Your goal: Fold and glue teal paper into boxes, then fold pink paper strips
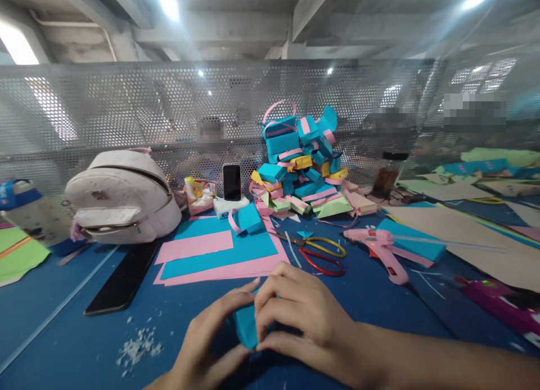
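Low at the front of the blue table, both hands are closed around a small folded blue paper piece (246, 327). My left hand (211, 328) grips it from the left, thumb below and fingers above. From the other side, my right hand (301, 314) curls its fingers over the paper's right part and hides much of it. Just beyond lie flat blue paper (219, 260) and pink paper (198, 246) sheets, with a small blue paper box (248, 219) on top. Scissors (312, 246) with yellow and red handles rest behind my right hand.
A pile of blue, pink and yellow paper boxes (295, 165) rises at the back. To the right lies a pink glue gun (382, 246) with its cord. A white backpack (122, 198), a dark phone (124, 277) and paper scraps (139, 345) are on the left.
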`<state>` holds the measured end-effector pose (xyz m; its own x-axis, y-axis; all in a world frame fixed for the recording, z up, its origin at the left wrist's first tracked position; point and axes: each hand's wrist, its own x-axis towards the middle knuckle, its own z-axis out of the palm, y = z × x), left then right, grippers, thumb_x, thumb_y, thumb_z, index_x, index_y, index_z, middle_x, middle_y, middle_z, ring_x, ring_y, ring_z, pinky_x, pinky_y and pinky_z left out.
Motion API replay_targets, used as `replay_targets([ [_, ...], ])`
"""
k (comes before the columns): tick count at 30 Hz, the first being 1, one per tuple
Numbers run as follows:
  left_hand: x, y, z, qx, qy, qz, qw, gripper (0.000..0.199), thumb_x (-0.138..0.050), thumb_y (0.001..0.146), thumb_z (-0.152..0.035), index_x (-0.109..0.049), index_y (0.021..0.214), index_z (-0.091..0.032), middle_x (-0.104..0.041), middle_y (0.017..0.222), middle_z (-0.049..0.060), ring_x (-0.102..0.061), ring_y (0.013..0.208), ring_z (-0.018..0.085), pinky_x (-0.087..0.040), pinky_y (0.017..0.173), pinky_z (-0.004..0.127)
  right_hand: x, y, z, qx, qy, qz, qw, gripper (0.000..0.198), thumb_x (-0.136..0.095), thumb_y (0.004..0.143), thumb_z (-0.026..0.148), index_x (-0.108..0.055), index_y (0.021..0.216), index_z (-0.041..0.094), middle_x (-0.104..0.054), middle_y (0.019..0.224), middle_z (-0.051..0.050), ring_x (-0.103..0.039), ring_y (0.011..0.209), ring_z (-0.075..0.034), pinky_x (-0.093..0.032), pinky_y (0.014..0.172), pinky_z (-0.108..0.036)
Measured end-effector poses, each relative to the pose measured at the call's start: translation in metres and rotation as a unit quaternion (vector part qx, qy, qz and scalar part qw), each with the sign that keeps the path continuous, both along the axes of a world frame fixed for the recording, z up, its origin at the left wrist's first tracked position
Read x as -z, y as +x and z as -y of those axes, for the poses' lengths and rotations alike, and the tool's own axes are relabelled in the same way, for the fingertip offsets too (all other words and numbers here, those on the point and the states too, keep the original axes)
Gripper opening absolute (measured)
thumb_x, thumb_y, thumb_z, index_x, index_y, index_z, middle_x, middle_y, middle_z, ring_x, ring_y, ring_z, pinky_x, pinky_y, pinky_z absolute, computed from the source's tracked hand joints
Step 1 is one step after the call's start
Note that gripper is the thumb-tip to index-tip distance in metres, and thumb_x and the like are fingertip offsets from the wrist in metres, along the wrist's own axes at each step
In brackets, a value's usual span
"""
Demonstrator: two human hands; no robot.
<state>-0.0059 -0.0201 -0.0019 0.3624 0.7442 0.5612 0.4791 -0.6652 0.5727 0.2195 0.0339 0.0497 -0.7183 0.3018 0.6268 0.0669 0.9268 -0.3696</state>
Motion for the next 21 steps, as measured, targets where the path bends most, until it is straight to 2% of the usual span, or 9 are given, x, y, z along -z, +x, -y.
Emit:
replay_targets([
  [11, 0.004, 0.0001, -0.0022, -0.007, 0.007, 0.009, 1.0, 0.054, -0.072, 0.085, -0.023, -0.048, 0.134, -0.03, -0.067, 0.13, 0.007, -0.067, 0.114, 0.019, -0.05, 0.101, 0.024, -0.0064, 0.0013, -0.0031, -0.009, 0.021, 0.012, 1.0, 0.011, -0.067, 0.091, 0.029, -0.066, 0.089, 0.019, -0.066, 0.097, -0.002, -0.055, 0.093, -0.017, -0.041, 0.081, -0.031],
  [21, 0.0022, -0.0005, -0.0028, -0.006, -0.005, 0.026, 1.0, 0.055, -0.071, 0.086, -0.023, -0.049, 0.136, -0.03, -0.067, 0.131, 0.008, -0.066, 0.117, 0.022, -0.051, 0.101, 0.029, -0.0093, 0.0024, -0.0032, 0.015, 0.027, 0.013, 0.999, 0.008, -0.066, 0.092, 0.028, -0.068, 0.089, 0.02, -0.067, 0.097, -0.002, -0.054, 0.092, -0.018, -0.043, 0.081, -0.032],
])
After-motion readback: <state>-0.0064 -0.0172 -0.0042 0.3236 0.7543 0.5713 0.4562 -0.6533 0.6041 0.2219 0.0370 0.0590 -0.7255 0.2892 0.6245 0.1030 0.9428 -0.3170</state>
